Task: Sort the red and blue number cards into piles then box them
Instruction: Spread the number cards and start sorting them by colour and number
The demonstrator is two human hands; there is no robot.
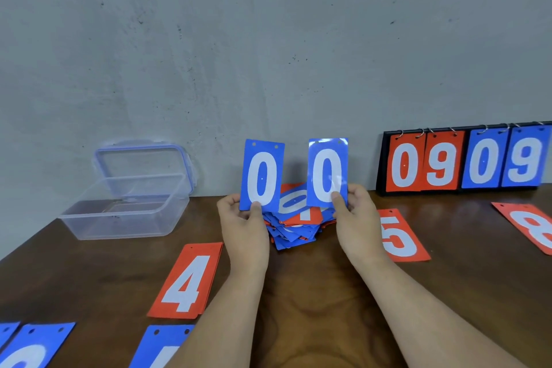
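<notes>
My left hand [243, 213] pinches a blue card marked 0 [261, 176] by its bottom edge and holds it upright. A second blue 0 card [327, 172] stands upright in my right hand [354, 209], pinched the same way. Behind and between both hands lies a mixed heap of red and blue cards [298, 222] on the brown table. A small pile of red cards topped by a 4 [186, 281] lies front left. Single red cards show a 5 [400, 237] and an 8 [531, 225] on the right. Blue cards [35, 346] [162, 346] lie at the front edge.
A clear plastic box [125, 206] stands open at the left, its lid [143, 164] leaning on the wall behind it. A black flip scoreboard [466, 158] showing 09 in red and 09 in blue stands at the back right against the grey wall.
</notes>
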